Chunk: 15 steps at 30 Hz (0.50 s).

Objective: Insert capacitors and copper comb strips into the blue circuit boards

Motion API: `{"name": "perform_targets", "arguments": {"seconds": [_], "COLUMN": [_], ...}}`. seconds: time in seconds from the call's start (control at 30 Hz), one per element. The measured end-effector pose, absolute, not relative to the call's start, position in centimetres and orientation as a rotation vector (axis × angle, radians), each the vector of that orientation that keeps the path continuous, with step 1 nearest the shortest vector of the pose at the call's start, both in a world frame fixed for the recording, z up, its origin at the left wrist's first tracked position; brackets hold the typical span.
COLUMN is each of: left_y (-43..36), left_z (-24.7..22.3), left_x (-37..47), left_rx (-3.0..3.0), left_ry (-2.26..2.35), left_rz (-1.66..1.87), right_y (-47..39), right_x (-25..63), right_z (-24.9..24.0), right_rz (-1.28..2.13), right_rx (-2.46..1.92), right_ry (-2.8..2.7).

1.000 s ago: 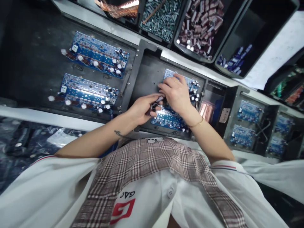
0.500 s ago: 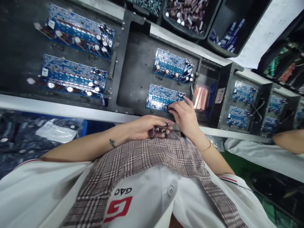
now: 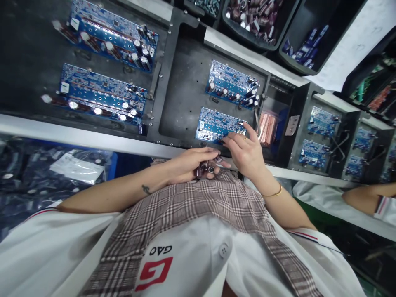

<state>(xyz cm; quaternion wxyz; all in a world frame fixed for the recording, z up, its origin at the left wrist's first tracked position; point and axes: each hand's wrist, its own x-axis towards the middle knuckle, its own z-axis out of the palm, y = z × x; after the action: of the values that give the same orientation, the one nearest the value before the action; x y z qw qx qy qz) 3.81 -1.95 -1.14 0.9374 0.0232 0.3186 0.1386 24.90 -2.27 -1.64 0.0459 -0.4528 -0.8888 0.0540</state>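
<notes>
- Dark grey metal trays (image 3: 179,111) lined the bench, with a pale metal rail (image 3: 77,133) along the near side.
- Closest to me, my white cloth shirt (image 3: 192,231) bore the dark letters "GAO" (image 3: 160,250) above a red, G-like emblem (image 3: 154,273).
- My left hand (image 3: 182,165) was cupped palm-up, fingers curled around several glossy brown cylindrical components (image 3: 202,170), apparently keeping a handful within easy reach of the other hand.
- My right hand (image 3: 246,152) met the near edge of a blue rectangular circuit board (image 3: 213,119); thumb and fingertips were bunched together there, though I could not tell whether they pinched anything.
- Just beyond lay a second blue circuit board (image 3: 230,82), brown cylinders standing along its near side.
- Right of that tray, a white label (image 3: 291,126) had dark marks too small to read.
- Farthest off, a black plastic bin (image 3: 238,34) held loose brown cylinders, sorted apart from blue ones, presumably for quick picking.
</notes>
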Motion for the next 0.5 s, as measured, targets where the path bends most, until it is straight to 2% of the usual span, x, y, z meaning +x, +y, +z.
{"name": "perform_targets", "arguments": {"seconds": [0.3,0.5], "left_y": [-2.5,-2.5], "left_z": [-0.7,-0.2], "left_x": [3.9,3.5], "left_rx": [0.038,-0.017], "left_ry": [0.72,0.758], "left_rz": [0.286,0.415], "right_y": [-1.6,-2.7], "right_x": [26.2,23.8], "right_z": [-1.9,0.5], "right_rz": [0.235,0.345], "right_rx": [-1.089,-1.31], "right_ry": [-2.861,-2.562]}}
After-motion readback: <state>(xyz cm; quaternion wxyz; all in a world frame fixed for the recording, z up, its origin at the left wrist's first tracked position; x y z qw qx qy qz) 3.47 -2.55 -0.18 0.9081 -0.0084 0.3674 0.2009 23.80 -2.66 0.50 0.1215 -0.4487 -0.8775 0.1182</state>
